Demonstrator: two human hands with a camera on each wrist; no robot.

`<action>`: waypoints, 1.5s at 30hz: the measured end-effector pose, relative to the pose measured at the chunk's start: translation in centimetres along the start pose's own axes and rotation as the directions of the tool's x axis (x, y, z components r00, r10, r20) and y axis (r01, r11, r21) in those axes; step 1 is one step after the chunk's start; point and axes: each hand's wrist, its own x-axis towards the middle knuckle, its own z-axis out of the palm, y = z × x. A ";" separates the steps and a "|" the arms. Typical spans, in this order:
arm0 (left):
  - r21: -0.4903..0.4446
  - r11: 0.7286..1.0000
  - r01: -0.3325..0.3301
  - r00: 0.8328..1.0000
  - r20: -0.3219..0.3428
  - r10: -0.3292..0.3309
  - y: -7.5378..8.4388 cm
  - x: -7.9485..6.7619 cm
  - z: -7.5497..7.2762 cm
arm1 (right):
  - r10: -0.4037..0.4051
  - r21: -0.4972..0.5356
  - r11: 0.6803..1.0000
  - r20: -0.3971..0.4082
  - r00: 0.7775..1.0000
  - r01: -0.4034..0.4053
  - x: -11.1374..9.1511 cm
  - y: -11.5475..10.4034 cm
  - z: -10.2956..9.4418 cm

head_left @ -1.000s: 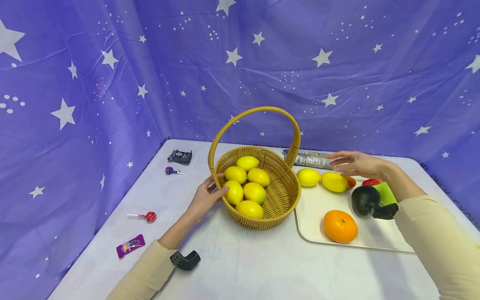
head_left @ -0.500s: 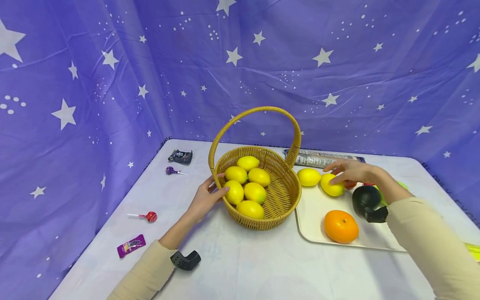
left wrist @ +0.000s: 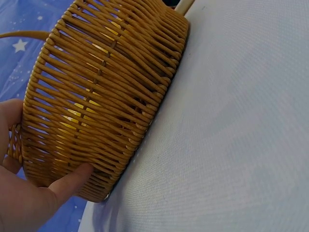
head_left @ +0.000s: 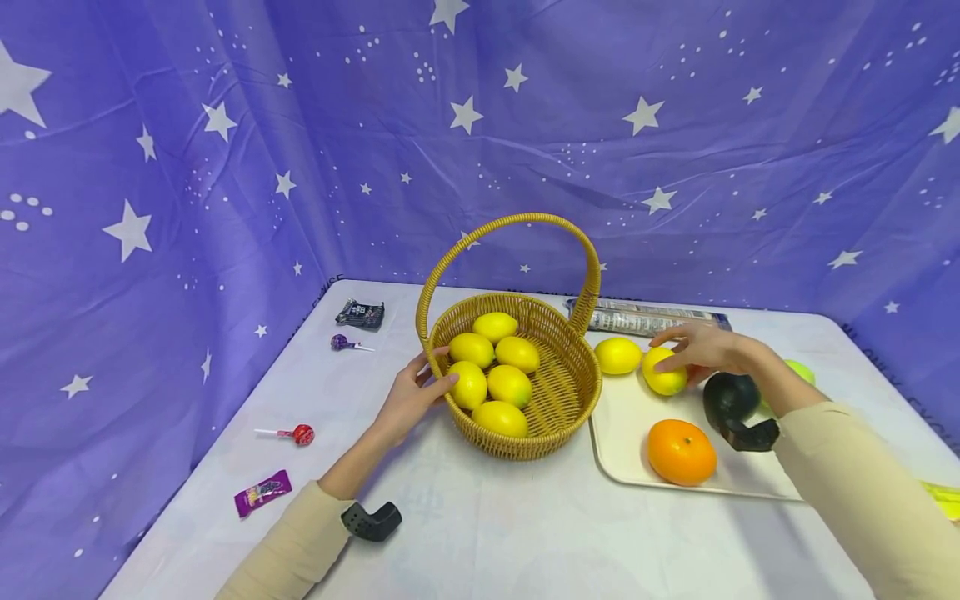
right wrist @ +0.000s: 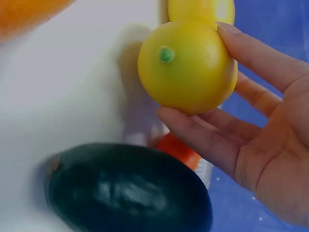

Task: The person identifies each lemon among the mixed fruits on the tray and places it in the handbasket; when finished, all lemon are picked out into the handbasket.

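Note:
My left hand point(head_left: 410, 395) grips the left rim of a round wicker basket point(head_left: 564, 423) with a tall arched handle. In the left wrist view, the fingers point(left wrist: 72, 182) lie against the basket's woven outer wall point(left wrist: 111, 87). Several yellow lemons point(head_left: 510, 386) rest inside, mostly on its left side. Over the far part of a cream tray point(head_left: 622, 462), my right hand point(head_left: 708, 348) pinches a lemon point(right wrist: 186, 67) between thumb and fingers. Another lemon point(head_left: 618, 356) touches or nearly touches it on the left. A dark eggplant-like item point(right wrist: 130, 188) lies beside the right hand.
An orange fruit point(head_left: 682, 452) sits at the tray's front. Long silvery packets point(head_left: 637, 320) lie behind it. On the left are a black packet point(head_left: 361, 314), a purple lollipop point(head_left: 343, 342), a red lollipop point(head_left: 300, 434) and a purple wrapper point(head_left: 262, 493). A starry curtain point(head_left: 480, 150) hangs behind.
My right hand has come down from above the tray onto the lemon and taken hold of it, turning it slightly. The left hand and basket have stayed in place.

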 end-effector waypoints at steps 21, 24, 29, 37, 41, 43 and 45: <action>0.012 1.000 0.002 1.000 -0.009 -0.002 0.3 -0.1 -0.2 | -0.267 0.242 0.930 -0.073 0.961 0.277 -3.5 -7.5 2.3; 0.003 1.000 0.002 1.000 -0.007 -0.002 0.2 -0.1 -0.2 | -0.272 0.265 0.926 -0.029 0.962 0.269 -3.0 -8.6 3.7; -0.007 1.000 0.001 1.000 -0.002 -0.001 0.2 -0.1 -0.2 | -0.276 0.259 0.931 0.036 0.960 0.258 -1.7 -9.9 6.2; -0.017 1.000 0.000 1.000 0.007 0.000 0.1 -0.1 -0.1 | -0.250 0.235 0.948 0.136 0.959 0.214 0.1 -11.1 9.2; -0.020 1.000 0.000 1.000 0.010 0.001 0.1 -0.1 0.0 | -0.205 0.178 0.969 0.194 0.959 0.171 0.6 -11.7 9.8; -0.016 1.000 -0.001 1.000 0.009 0.002 0.2 -0.1 0.0 | -0.172 0.140 0.980 0.217 0.961 0.144 0.8 -12.1 10.1; -0.012 1.000 -0.002 1.000 0.006 0.002 0.2 -0.1 0.1 | -0.138 0.104 0.988 0.237 0.962 0.116 1.2 -12.3 10.4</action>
